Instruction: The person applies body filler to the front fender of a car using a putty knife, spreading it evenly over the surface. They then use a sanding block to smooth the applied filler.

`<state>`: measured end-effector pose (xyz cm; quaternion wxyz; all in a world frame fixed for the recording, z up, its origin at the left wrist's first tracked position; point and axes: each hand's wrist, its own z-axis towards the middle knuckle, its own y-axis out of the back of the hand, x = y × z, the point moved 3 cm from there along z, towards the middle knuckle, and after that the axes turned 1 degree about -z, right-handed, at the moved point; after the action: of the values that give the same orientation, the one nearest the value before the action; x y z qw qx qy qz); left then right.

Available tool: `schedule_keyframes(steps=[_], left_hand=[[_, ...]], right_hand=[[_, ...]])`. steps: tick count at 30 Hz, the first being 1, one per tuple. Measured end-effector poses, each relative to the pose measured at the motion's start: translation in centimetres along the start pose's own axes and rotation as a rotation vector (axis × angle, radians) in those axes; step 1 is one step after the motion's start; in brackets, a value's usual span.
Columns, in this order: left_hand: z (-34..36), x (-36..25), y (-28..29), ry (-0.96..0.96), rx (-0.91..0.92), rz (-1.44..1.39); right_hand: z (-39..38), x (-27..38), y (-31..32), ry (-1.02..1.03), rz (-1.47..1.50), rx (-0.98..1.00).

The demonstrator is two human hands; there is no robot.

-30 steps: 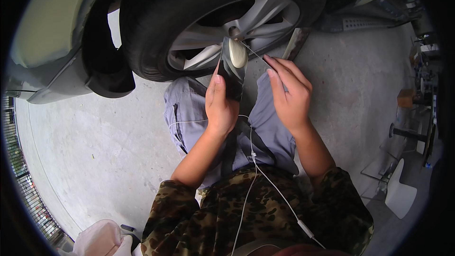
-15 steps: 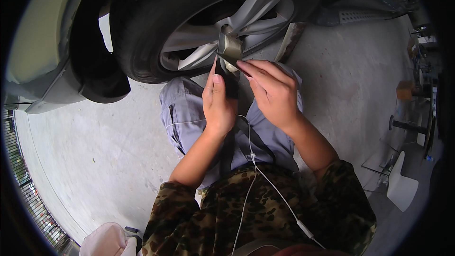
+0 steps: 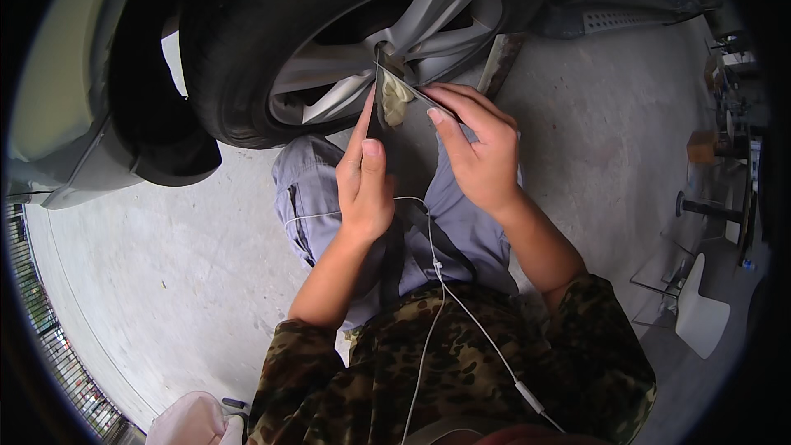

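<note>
Holding dark flat sheet (image 3: 404, 128) w/ left hand (image 3: 365, 185), right hand (image 3: 478, 152) (by wheel (image 3: 387, 41)).

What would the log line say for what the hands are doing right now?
left hand: holds dark flat board | right hand: pinches its top edge | putty: on board | wheel: behind

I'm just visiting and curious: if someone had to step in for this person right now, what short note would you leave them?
Left hand: grips the lower part of a flat dark board, thumb on its face.
Right hand: fingertips pinch the board's top right edge.
Board: held tilted in front of the silver alloy wheel, a blob of pale putty near its top.
Done: putty is on the board.
Left: none shows on the wheel or tyre yet; I cannot tell where it goes.
A white cable hangs across the lap.
</note>
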<state>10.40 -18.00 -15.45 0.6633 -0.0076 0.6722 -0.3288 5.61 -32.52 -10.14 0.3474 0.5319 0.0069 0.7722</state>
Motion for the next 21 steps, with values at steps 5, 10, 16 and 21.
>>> schedule_keyframes(steps=[5,10,16,21], left_hand=[[0.6,-2.0,-0.1,-0.062,0.090,0.167],[1.4,-3.7,-0.5,-0.119,0.138,0.220],[2.1,-5.1,1.3,-0.138,0.004,-0.209],[1.2,-1.8,2.2,0.205,0.036,-0.734]], right_hand=[[-1.3,0.1,0.0,0.081,-0.005,-0.048],[-2.8,-0.7,-0.3,0.095,0.039,-0.049],[-3.1,-2.8,0.9,-0.328,0.435,-0.095],[1.1,-3.7,3.7,-0.376,1.029,-0.257]])
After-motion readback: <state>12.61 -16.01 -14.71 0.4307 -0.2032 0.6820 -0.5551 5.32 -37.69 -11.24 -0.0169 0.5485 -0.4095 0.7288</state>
